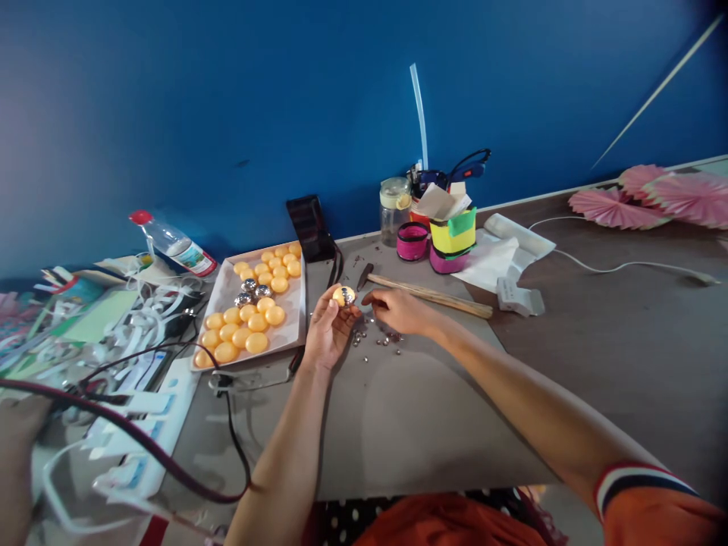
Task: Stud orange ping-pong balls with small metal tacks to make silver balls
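Note:
My left hand is closed around a yellow-orange ball with shiny silver pieces on its top. Just to its right, my right hand has its fingers bent together over the mat; anything between the fingertips is too small to make out. Below both hands, small shiny silver pieces lie scattered on the grey mat. A white tray to the left holds several plain yellow-orange balls and a few silver-covered balls in the middle.
A wooden-handled hammer lies behind my right hand. At the back stand a phone, a glass jar and a yellow container. A small white box sits to the right. Cables and a plastic bottle crowd the left.

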`<state>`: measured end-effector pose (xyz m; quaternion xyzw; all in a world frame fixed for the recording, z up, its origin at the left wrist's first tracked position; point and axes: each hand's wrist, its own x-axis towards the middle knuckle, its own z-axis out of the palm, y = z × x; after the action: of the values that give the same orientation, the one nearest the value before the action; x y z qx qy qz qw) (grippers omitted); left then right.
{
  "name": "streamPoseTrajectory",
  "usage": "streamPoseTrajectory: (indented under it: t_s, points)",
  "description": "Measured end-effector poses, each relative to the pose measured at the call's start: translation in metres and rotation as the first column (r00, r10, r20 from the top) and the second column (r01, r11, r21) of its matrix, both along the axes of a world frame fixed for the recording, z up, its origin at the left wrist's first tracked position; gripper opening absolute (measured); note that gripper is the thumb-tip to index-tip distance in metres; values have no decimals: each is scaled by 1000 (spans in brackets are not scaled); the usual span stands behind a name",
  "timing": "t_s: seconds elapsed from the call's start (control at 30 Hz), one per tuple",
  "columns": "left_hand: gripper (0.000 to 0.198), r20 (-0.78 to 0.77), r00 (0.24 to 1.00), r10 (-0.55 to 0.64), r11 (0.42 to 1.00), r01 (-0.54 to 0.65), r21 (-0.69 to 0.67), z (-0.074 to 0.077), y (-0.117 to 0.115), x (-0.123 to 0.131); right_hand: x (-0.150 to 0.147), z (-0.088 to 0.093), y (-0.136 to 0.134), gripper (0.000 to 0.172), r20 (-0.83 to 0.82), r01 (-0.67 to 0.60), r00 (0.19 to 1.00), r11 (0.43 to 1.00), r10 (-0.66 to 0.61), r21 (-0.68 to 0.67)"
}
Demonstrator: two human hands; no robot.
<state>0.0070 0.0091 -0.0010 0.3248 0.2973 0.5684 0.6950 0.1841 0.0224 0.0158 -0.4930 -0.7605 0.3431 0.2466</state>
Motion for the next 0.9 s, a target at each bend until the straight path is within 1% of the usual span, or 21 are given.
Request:
streamPoseTrajectory:
  t_s: [0.1,0.17,0.2,0.27,0.33,0.4,0.5,0.53,0.6,0.73,0.9]
  points:
    - [38,-10,1000,-15,1000,15,-5,0,0,0,3,3,3,20,-165,24,985,995,-40,-97]
    - [39,-20,1000,-22,1000,22,-3,0,0,0,3,3,3,15,-303,19,950,982,-76,-186]
    - [40,-25,999,-25,1000,25,0,0,0,0,3,2,3,12,-385,12,918,975,-98,-220]
    - [40,-38,999,-35,999,35,5,0,-1,1,2,1,3,6,-546,-5,826,965,-143,-261]
    - [39,-45,998,-48,999,48,7,1,-1,3,2,2,3,8,-662,-30,728,957,-177,-288]
    - [38,-42,997,-66,998,67,10,1,-2,4,2,3,4,14,-733,-90,654,943,-187,-321]
    - [36,-21,996,-90,996,90,17,0,-2,4,3,7,2,20,-785,-210,593,908,-176,-362]
    - [36,-14,995,-94,995,94,20,0,-2,4,2,8,2,20,-789,-230,589,900,-173,-369]
    - [35,-5,995,-98,995,98,25,0,-3,4,1,9,0,20,-780,-221,601,903,-172,-369]
    - [34,-12,995,-104,994,104,31,1,-3,4,-3,8,-2,17,-736,-129,654,934,-172,-333]
    - [34,-17,993,-115,993,115,40,1,-3,5,-4,8,-2,12,-681,-66,715,954,-158,-291]
